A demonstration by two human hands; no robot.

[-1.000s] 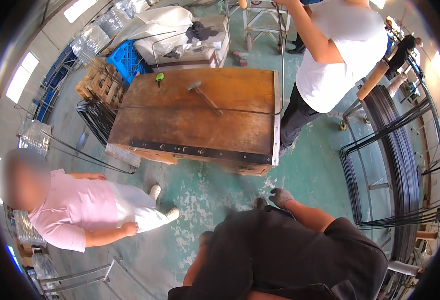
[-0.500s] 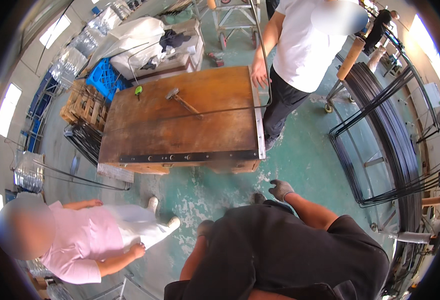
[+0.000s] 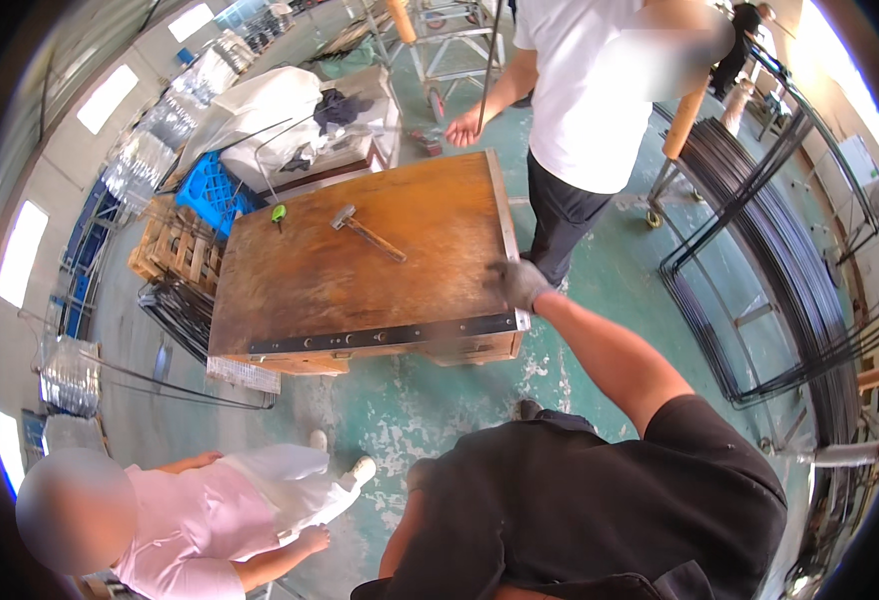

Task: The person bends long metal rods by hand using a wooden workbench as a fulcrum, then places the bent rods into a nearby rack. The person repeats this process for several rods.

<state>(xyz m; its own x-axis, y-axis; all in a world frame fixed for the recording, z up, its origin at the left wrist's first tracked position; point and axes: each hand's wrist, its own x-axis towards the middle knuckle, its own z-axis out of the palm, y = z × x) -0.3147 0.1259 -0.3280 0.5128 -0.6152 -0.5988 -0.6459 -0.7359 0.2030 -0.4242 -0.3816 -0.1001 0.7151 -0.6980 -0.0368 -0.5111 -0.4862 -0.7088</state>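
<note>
My right hand [image 3: 524, 285], in a grey work glove, reaches over the near right corner of a wooden workbench [image 3: 310, 285]. Its fingers point forward past the metal edge strip and hold nothing that I can see; they are slightly blurred. My left hand [image 3: 421, 474] hangs low beside my dark shirt, mostly hidden, so its fingers cannot be made out. On the bench top lies a hammer [image 3: 370, 233] with a wooden handle. Farther left sits a small green-bodied tool [image 3: 279, 214], perhaps a tape measure.
Across the bench a person in a white shirt [image 3: 585, 120] has a hand by a thin black rod [image 3: 491, 65]. At the left stands a person in pink [image 3: 195, 515]. Black bent rods [image 3: 760, 230] fill a rack on the right. A blue crate [image 3: 210, 195] sits beyond the bench.
My right hand has moved forward from beside my body onto the bench corner. The long black rod across the bench has gone from it; the white-shirted person's hand has moved up and away.
</note>
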